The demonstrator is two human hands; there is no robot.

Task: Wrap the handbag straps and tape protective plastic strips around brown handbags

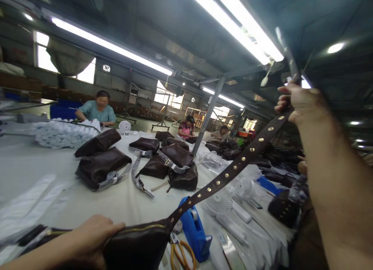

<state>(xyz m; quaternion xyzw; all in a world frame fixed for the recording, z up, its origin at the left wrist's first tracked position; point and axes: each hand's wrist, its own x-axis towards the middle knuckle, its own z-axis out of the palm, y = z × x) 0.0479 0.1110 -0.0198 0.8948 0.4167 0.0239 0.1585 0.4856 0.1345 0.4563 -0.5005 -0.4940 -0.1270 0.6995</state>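
My right hand (301, 100), raised at the upper right, is closed around a dark brown strap (235, 168) studded with gold rivets. The strap's plastic-wrapped end sticks up above the fist. Pulled taut, it slants down to the corner of a dark brown leather handbag (142, 246) with a gold zipper. My left hand (94, 237) grips the bag's top edge, its thumb lying along the zipper and the other fingers partly hidden. Close by the strap's lower end are a blue tape dispenser (194, 233) and orange-handled scissors (182, 254).
Several finished-looking brown bags (101, 167) lie across the white table (67, 207). White packing rolls (64, 134) are piled at the left. A white handheld fan (220, 202) lies right of the dispenser. A metal post (208, 116) rises from the table. Co-workers (100, 110) sit beyond.
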